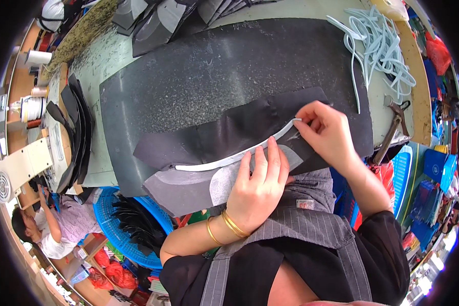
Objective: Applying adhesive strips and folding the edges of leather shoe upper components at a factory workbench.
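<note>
A narrow white strip (pixel 224 162) lies in a gentle curve along a black and grey sheet piece (pixel 181 186), at the seam between its black and grey parts. My left hand (pixel 257 188), with two gold bangles at the wrist, rests on the piece with fingers flat and slightly apart, fingertips at the strip's lower edge. At the strip's right end, my right hand (pixel 329 130) pinches the tip between thumb and forefinger. Beneath the piece is a large, worn black mat (pixel 188 76). Part of the grey side is hidden under my left hand.
Pale blue strips (pixel 377 51) lie tangled at the far right, with a hammer (pixel 392 127) nearer. Black pieces (pixel 76 127) stand stacked at left; grey and black pieces (pixel 163 23) lie at the back. A blue basket (pixel 101 214) holds black pieces. Another person (pixel 56 229) sits at lower left.
</note>
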Tool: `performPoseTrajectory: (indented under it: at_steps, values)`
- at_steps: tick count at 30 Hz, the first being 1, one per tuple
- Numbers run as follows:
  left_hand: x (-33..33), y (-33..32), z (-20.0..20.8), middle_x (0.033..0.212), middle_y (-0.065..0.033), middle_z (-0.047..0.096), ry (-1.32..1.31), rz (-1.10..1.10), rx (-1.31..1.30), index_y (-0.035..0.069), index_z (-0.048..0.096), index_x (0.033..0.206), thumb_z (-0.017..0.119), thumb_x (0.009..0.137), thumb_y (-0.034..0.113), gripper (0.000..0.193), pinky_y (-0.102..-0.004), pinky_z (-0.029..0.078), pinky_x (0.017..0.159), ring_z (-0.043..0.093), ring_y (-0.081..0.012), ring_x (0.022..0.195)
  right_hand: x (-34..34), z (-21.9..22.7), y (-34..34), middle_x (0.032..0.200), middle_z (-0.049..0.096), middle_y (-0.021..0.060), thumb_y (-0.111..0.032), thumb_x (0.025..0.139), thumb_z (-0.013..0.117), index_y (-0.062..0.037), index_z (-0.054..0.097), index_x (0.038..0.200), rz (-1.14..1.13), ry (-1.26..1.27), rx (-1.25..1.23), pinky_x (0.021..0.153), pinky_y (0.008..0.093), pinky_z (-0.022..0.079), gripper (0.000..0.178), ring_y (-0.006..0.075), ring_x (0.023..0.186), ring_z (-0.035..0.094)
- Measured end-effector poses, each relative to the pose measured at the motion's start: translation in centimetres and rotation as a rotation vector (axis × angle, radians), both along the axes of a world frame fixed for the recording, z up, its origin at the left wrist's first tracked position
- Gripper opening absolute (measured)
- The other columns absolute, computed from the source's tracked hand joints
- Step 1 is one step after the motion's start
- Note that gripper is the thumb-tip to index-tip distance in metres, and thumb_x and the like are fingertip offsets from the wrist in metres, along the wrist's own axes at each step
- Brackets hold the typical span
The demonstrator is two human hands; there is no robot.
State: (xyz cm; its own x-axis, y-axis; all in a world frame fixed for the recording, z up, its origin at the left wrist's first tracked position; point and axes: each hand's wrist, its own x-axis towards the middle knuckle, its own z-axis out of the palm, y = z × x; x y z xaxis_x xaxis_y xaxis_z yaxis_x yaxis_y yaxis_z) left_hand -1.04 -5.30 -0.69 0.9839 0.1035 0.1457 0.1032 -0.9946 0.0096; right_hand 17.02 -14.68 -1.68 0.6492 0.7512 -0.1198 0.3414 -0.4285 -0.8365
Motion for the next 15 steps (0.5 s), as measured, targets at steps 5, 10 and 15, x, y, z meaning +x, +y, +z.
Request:
performPoseTrajectory:
  at_steps: [5,10,15]
  values:
    - [-0.4,0.9,-0.6,0.131,-0.0165,0.063,-0.004,-0.075,0.181,-0.001,0.066,0.117,0.066,0.086,0.033,0.046,-0.0377,0.052,0.096,0.062,-0.0262,0.110,5.0,2.3,2.1,0.069,0.066,0.0137,-0.034,0.071,0.087,-0.0023,0.063,0.074,0.221,-0.174,-0.388,0.061,0.0399,0.052,0.039,0.0309,0.067,0.067]
    - [-0.9,2.9,-0.1,0.126,-0.0162,0.065,-0.069,-0.243,0.048,-0.002,0.065,0.117,0.065,0.087,0.029,0.044,-0.0374,0.054,0.093,0.064,-0.0280,0.107,5.4,5.4,3.6,0.095,0.066,0.0159,-0.035,0.062,0.090,-0.0014,0.062,0.100,0.433,-0.417,-0.136,0.075,0.0426,0.053,0.058,0.0352,0.088,0.066]
    - [-2.0,5.8,2.4,0.112,-0.0158,0.067,-0.113,-0.239,-0.457,-0.002,0.065,0.108,0.083,0.072,0.025,0.048,-0.0393,0.057,0.086,0.065,-0.0340,0.103,1.0,2.7,7.2,0.105,0.060,0.0162,-0.027,0.058,0.092,0.0028,0.056,0.107,0.739,-0.604,-0.223,0.093,0.0449,0.047,0.068,0.0379,0.105,0.056]
